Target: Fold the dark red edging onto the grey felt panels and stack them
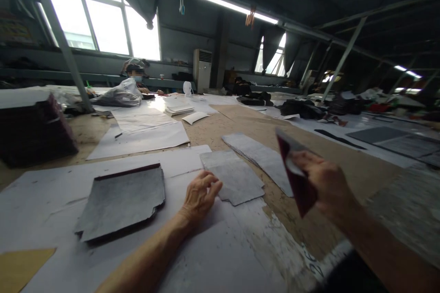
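Dim workshop with bright windows point(106, 18) and tube lights point(233, 4) behind a broad worktable point(319, 135), its brown surface partly covered by white paper point(202, 256). At far left stands a tall, dark stack point(37, 132) with maroon edges; nearer, a tan sheet point(24, 268) enters the lower corner. Next comes a low pile of grey panels point(125, 201), with notched lower corners and a dark maroon strip along the far edge. Beyond it, a crumpled plastic bag point(120, 94) bulges before a masked co-worker point(134, 73); its contents cannot be made out. At centre, the left hand point(201, 192) is unclenched, fingers loosely bent over the near-left edge of a mottled grey, notched panel point(237, 176) lying flat; contact is unclear. Just behind, a longer grey panel point(259, 158) lies slantwise. At right, raised above the table, the right hand point(321, 176) grips a folded maroon piece point(299, 190), slightly blurred, glossy maroon outside and pale grey inside.
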The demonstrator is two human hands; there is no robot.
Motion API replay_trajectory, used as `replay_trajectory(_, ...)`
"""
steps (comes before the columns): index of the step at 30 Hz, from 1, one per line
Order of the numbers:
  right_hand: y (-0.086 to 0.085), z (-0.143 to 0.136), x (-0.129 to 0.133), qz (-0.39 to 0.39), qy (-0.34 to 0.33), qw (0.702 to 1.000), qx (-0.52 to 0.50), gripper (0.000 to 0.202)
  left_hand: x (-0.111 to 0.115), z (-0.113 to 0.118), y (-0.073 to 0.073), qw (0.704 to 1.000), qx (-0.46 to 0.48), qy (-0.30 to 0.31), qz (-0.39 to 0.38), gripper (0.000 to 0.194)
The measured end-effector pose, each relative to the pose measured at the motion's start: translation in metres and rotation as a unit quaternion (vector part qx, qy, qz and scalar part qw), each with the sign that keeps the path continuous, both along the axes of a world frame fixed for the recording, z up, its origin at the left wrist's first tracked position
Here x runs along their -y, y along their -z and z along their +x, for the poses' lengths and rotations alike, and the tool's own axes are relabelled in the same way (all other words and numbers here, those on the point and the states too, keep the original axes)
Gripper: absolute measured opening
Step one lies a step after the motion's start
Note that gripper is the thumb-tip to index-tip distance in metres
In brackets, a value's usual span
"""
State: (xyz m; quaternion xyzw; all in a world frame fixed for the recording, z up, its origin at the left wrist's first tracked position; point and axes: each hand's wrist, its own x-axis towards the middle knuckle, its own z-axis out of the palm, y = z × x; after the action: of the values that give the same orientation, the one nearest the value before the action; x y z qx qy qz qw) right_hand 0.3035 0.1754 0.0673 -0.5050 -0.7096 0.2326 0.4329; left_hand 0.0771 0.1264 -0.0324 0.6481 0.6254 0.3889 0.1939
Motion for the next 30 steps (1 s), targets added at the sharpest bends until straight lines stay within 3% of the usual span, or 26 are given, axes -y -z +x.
replay_trajectory(2, 0.028, -0.032, 0.043, -0.021, -0.044, 0.999, 0.012, 0.025, 0.016, -0.011, -0.004, 0.996, 0.059, 0.008, -0.071, 0.064)
replay_trajectory(4, 0.056, -0.065, 0.084, 0.016, -0.159, 0.986, 0.048, 0.024, 0.038, -0.028, -0.009, 0.983, 0.102, 0.024, -0.147, 0.079)
replay_trajectory(6, 0.08, -0.094, 0.118, 0.106, -0.237, 0.965, 0.046, 0.022, 0.063, -0.049, -0.016, 0.969, 0.125, 0.036, -0.211, 0.069)
replay_trajectory(9, 0.11, -0.132, 0.152, 0.231, -0.299, 0.925, 0.027, 0.021, 0.097, -0.074, -0.027, 0.955, 0.122, 0.016, -0.269, 0.036)
replay_trajectory(13, 0.124, -0.156, 0.172, 0.291, -0.351, 0.89, 0.03, 0.018, 0.126, -0.084, -0.03, 0.956, 0.084, -0.028, -0.281, 0.028)
replay_trajectory(17, 0.101, -0.146, 0.154, 0.228, -0.446, 0.864, 0.055, 0.013, 0.14, -0.076, -0.022, 0.977, 0.016, -0.075, -0.201, 0.02)
replay_trajectory(21, 0.079, -0.134, 0.101, 0.281, -0.376, 0.875, 0.121, 0.019, 0.139, -0.07, -0.012, 0.99, -0.043, -0.096, -0.099, 0.027)
replay_trajectory(25, 0.08, -0.137, 0.062, 0.279, -0.419, 0.835, 0.224, 0.024, 0.13, -0.07, -0.006, 0.992, -0.072, -0.072, -0.071, 0.027)
replay_trajectory(30, 0.088, -0.137, 0.055, 0.253, -0.446, 0.815, 0.27, 0.018, 0.129, -0.074, -0.005, 0.993, -0.106, -0.032, -0.051, 0.024)
